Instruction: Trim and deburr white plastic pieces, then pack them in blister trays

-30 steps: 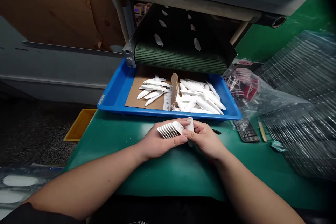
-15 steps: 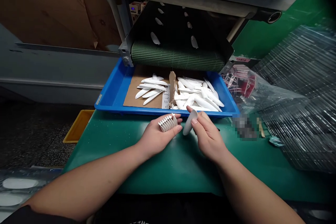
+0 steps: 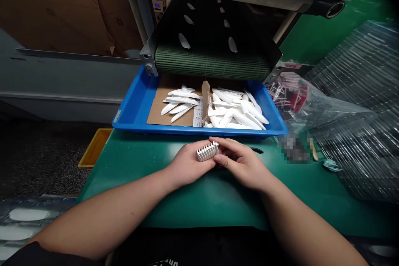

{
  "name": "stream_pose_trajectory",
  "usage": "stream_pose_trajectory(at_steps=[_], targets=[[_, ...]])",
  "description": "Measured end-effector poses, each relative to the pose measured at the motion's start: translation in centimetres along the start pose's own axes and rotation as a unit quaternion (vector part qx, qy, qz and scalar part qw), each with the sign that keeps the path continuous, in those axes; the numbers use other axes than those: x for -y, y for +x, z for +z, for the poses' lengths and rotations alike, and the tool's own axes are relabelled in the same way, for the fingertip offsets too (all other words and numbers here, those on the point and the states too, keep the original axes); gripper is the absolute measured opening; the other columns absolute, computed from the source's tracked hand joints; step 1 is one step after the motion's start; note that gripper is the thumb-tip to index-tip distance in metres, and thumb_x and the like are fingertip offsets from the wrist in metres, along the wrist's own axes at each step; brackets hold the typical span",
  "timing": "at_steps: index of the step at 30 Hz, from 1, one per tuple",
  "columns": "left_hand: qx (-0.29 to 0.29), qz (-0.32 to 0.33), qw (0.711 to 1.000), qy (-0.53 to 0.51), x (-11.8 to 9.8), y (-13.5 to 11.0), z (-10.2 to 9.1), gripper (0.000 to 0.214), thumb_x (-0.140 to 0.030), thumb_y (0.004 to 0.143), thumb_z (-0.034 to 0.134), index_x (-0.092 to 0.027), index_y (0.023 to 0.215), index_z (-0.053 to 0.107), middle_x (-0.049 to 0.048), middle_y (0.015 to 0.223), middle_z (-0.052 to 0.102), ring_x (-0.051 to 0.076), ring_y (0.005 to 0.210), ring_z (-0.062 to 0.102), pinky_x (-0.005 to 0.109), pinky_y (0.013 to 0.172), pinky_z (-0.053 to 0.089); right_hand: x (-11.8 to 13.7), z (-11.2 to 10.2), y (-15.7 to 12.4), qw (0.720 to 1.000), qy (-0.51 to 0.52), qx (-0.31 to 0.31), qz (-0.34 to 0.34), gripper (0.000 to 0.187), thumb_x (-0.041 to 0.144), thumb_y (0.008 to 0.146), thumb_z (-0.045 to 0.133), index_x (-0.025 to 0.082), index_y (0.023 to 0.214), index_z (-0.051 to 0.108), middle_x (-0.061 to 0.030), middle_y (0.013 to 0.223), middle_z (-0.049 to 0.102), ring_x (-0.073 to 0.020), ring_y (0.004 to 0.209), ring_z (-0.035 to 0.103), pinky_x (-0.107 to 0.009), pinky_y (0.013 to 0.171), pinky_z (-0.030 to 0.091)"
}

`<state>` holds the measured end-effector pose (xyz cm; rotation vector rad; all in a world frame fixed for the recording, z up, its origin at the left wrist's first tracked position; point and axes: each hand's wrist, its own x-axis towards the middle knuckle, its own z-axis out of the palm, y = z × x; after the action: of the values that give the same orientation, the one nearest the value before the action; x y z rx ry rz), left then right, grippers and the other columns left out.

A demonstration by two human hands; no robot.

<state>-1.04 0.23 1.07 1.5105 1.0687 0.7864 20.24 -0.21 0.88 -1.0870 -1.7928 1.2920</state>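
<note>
On a green bench (image 3: pixel 199 205), the far left holds a clear formed tray (image 3: pixel 28 228) of white ovals and, down on the floor, a yellow plastic tray (image 3: pixel 95 147). Next, a blue plastic tray (image 3: pixel 199 131) lined with a cardboard sheet (image 3: pixel 156 116) sits beneath a green mesh conveyor belt (image 3: pixel 212 62) and holds heaps of slender white plastic pieces (image 3: pixel 246 116). At the bench's middle, the left hand (image 3: pixel 188 164) lies curved with a white ribbed plastic comb (image 3: pixel 207 151) resting on its fingers. The comb's long axis runs slantwise across the hands, rising toward the right, with the ribs side by side along it; which way their tips face is hard to tell. The right hand (image 3: pixel 241 164) curls in from the other side, its fingers together, but whether it pinches the comb cannot be told. Light support along the solid back seems best, sparing the thin ribs. Further right lie a clear plastic bag (image 3: pixel 314 112) of red and pink pieces and stacked clear trays (image 3: pixel 352 91).
</note>
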Motion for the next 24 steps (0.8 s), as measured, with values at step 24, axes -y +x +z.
stream_pose_trajectory(at_steps=[24], targets=[[0.053,0.016,0.997,0.054,-0.3,-0.1,-0.2,0.033,-0.047,0.089,0.079,-0.018,0.102,0.079,0.0008,0.085,0.073,0.017,0.077,0.062,0.026,0.067,0.044,0.9,-1.3,0.2,0.994,-0.053,-0.036,-0.094,0.030,0.039,0.095,0.082,0.034,0.124,0.084,-0.0041,0.097,0.059,-0.0206,0.093,0.059,-0.037,0.087,0.052]])
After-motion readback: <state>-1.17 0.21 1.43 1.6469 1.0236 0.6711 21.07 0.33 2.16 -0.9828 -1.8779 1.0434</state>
